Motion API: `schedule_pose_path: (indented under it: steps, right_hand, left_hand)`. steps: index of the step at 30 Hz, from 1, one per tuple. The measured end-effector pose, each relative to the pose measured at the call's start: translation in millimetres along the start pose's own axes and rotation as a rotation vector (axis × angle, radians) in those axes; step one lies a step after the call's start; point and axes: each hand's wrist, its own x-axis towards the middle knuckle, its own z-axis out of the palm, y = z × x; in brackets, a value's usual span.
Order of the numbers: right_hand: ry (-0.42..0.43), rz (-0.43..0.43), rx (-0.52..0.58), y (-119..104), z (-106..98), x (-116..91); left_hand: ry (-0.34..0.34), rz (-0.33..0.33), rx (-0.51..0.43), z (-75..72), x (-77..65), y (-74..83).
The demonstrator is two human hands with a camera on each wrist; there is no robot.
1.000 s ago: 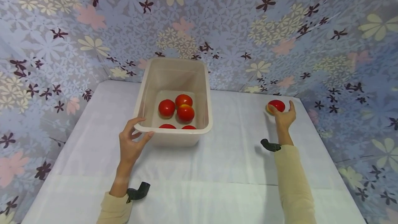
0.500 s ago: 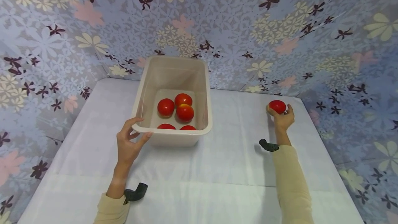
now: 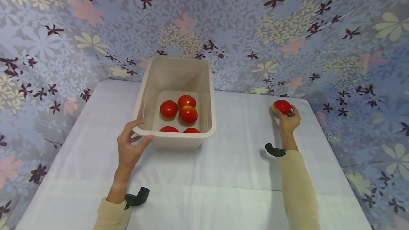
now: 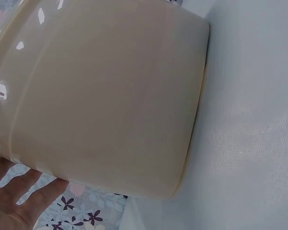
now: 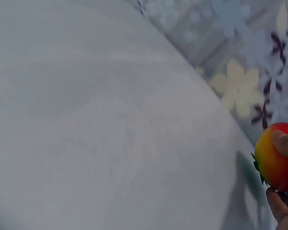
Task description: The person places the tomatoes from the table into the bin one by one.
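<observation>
A beige plastic bin point(image 3: 209, 91) stands at the back of the table, with several red tomatoes point(image 3: 168, 109) on its floor. At the near left corner my left hand point(image 3: 129, 148) grips the bin's rim, thumb on the front side and fingers over the left edge. In the left wrist view, the bin's outer wall point(image 4: 105, 96) fills much of the picture, with parts of the left hand point(image 4: 19, 196) under its lower edge. Near the back right corner my right hand point(image 3: 290, 120) holds a tomato point(image 3: 282, 107). The right wrist view shows the tomato's point(image 5: 273, 163) yellow patch and green leaves, my thumb pressed on it.
A white cloth point(image 3: 236, 159) covers the table. Flowered fabric point(image 3: 230, 27) rises behind it and along both sides. A dark wrist camera mount point(image 3: 138, 197) sits on the left wrist, another mount point(image 3: 274, 150) on the right.
My right hand's fingers have closed round the tomato, which has shifted slightly. The left hand keeps its hold on the bin's corner.
</observation>
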Motion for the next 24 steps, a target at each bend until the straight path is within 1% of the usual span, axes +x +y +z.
schedule_pose_path:
  steps: [1, 3, 7, 13, 17, 19, 22, 24]
  right_hand:
    - [-0.014, -0.007, 0.024, -3.3, 1.1, -3.8]
    - [-0.046, -0.046, 0.079, -11.4, 5.5, -11.0]
    - [-0.159, -0.127, 0.180, -34.1, 18.5, -29.5]
    - [-0.401, -0.354, 0.200, -68.0, 36.4, -70.4]
    - [-0.556, -0.494, 0.284, -91.5, 43.8, -99.8]
    - [-0.619, -0.553, 0.316, -104.2, 47.3, -113.2]
    - [-0.692, -0.629, 0.316, -121.8, 53.9, -132.0]
    - [-0.738, -0.661, 0.320, -131.4, 58.3, -144.3]
  left_hand:
    - [-0.001, -0.002, -0.002, 0.3, -0.7, -0.5]
    - [0.000, -0.004, -0.006, 0.9, -1.6, -1.5]
    - [0.009, -0.002, -0.018, 2.0, -1.9, -3.8]
    - [0.026, -0.004, -0.032, 0.3, -4.2, -2.6]
    - [0.012, -0.012, -0.042, 1.0, -6.7, -5.9]
    - [0.003, -0.010, -0.042, 1.8, -6.3, -7.0]
    - [0.001, -0.005, -0.041, 2.6, -3.5, -6.3]
    - [-0.001, 0.003, -0.043, 3.0, -1.3, -6.0]
